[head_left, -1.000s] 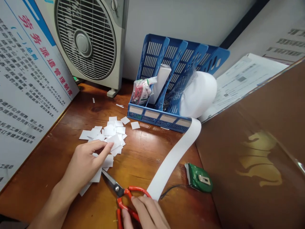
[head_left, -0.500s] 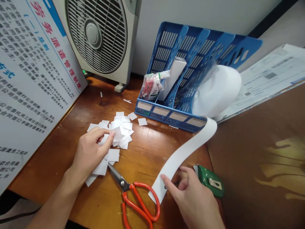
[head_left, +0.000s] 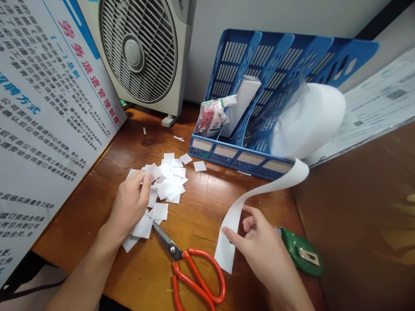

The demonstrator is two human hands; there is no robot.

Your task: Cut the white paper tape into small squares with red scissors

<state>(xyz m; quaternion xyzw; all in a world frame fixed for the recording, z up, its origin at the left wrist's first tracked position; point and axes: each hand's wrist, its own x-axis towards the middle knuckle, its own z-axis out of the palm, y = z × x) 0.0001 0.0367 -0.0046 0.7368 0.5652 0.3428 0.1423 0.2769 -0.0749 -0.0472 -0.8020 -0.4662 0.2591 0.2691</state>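
Observation:
My left hand point(head_left: 131, 203) is closed in a pinch on a small white square point(head_left: 154, 172), just over a heap of similar cut squares point(head_left: 170, 185). Between thumb and fingers, my right hand point(head_left: 256, 242) grips a long white strip point(head_left: 227, 233) near its free end. The strip runs up and back in a curve to a white roll point(head_left: 313, 116) in the blue rack. Scissors point(head_left: 175, 255) with red handles lie on the table between my hands, their blade tips by the lower squares.
A blue file rack point(head_left: 236, 157) holds a bag of red items point(head_left: 210, 119) and a white box point(head_left: 241, 106). Right of my right hand lies a green tape measure point(head_left: 304, 252). A box fan point(head_left: 139, 52) and a printed board point(head_left: 48, 108) stand at the back left.
The strip's free end has lifted and swung clear of the scissors handle, with my right hand moving slightly up. My left hand has lowered its square towards the heap. The view has shifted a little.

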